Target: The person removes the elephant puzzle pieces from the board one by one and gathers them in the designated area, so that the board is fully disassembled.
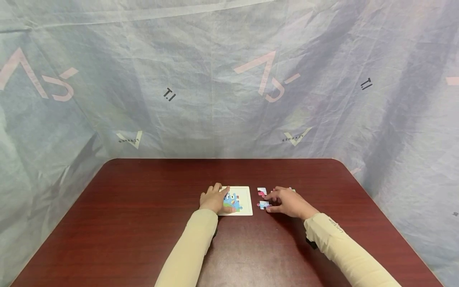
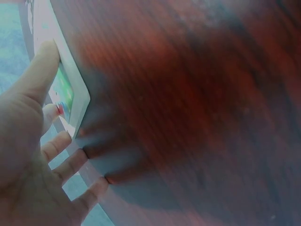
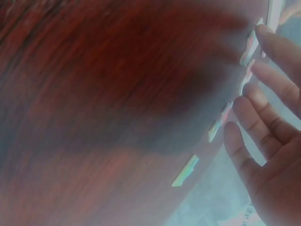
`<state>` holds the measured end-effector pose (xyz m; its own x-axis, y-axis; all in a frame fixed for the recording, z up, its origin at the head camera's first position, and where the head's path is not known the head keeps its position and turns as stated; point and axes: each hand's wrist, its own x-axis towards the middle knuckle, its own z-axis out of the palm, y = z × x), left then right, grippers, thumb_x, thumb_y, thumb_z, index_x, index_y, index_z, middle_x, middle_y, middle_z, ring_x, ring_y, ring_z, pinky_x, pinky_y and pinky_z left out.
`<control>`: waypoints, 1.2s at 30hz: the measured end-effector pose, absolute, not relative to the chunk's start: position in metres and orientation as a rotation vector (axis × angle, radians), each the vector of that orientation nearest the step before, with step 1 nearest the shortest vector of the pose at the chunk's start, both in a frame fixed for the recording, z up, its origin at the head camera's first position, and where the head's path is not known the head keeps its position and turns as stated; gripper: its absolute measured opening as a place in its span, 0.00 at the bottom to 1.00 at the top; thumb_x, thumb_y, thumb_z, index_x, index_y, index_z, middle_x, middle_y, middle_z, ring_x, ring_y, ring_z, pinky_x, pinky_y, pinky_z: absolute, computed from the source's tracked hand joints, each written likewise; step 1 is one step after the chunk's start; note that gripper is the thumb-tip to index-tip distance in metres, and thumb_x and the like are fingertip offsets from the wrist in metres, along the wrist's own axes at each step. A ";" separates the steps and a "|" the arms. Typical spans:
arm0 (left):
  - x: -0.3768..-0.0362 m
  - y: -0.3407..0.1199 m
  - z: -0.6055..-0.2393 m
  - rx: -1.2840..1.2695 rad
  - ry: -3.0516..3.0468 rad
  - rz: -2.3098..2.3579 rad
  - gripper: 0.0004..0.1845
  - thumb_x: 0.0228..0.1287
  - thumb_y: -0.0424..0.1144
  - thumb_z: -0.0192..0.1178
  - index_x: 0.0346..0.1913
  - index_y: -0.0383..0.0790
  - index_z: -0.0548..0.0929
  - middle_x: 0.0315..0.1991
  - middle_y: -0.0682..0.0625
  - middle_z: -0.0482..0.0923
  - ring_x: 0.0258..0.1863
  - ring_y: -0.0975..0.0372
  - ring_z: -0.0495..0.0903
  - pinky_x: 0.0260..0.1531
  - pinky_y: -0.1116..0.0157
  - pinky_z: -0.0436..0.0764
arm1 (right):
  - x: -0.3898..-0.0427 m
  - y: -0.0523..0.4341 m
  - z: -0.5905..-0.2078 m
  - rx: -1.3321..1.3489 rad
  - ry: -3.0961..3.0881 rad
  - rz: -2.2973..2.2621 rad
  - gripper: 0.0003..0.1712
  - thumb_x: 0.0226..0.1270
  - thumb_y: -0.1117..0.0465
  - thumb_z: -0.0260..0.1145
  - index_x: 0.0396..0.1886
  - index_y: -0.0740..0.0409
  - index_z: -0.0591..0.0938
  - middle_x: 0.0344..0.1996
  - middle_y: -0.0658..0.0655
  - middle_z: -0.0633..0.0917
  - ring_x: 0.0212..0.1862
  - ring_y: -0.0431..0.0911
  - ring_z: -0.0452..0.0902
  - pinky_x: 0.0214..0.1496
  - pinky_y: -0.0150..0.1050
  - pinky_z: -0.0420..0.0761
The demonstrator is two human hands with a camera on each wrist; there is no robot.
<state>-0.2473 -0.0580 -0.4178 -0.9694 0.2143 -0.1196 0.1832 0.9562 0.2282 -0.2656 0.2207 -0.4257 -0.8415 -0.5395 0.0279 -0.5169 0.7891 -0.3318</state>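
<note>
My left hand (image 1: 212,200) rests over the left side of a white puzzle tray (image 1: 246,201). Its thumb lies on the tray's near side, and in the left wrist view the other fingers are spread. A joined part of the puzzle with a blue cartoon figure (image 1: 232,202) shows inside the tray. To the tray's right, my right hand (image 1: 289,202) touches a light-blue puzzle piece (image 1: 263,205) with its thumb. Its index fingertip is by a white and pink piece (image 1: 262,191). Both pieces lie flat on the table, and the right fingers look relaxed.
More loose pieces lie partly hidden behind the right hand; the right wrist view shows a green-edged piece (image 3: 186,170) and a pinkish one (image 3: 221,122). A dark red wooden table (image 1: 143,223) carries everything, with a grey printed cloth (image 1: 215,119) hanging behind it.
</note>
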 end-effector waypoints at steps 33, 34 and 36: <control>-0.255 -0.059 -0.428 0.277 2.928 0.456 0.46 0.58 0.57 0.73 0.77 0.48 0.68 0.68 0.44 0.65 0.66 0.48 0.65 0.60 0.45 0.69 | -0.265 0.196 -0.423 -0.732 2.773 -1.118 0.18 0.68 0.59 0.72 0.53 0.63 0.86 0.31 0.50 0.83 0.28 0.41 0.74 0.31 0.35 0.75; -0.255 -0.059 -0.427 0.277 2.922 0.484 0.46 0.57 0.57 0.74 0.77 0.48 0.68 0.68 0.43 0.65 0.66 0.48 0.65 0.61 0.44 0.69 | -0.266 0.193 -0.423 -0.733 2.771 -1.111 0.18 0.68 0.59 0.72 0.54 0.63 0.86 0.32 0.50 0.83 0.28 0.42 0.74 0.31 0.36 0.75; -0.255 -0.061 -0.426 0.280 2.907 0.540 0.48 0.56 0.57 0.75 0.77 0.47 0.67 0.68 0.43 0.66 0.66 0.48 0.65 0.61 0.44 0.68 | -0.266 0.189 -0.424 -0.728 2.768 -1.094 0.18 0.69 0.59 0.72 0.54 0.62 0.86 0.33 0.50 0.83 0.28 0.43 0.74 0.31 0.36 0.75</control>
<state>-0.2547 -0.0610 -0.4257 -0.9677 0.2143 -0.1328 0.1523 0.9167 0.3695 -0.2663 0.1887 -0.4235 -0.8842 -0.4564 0.0995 -0.4011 0.6328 -0.6623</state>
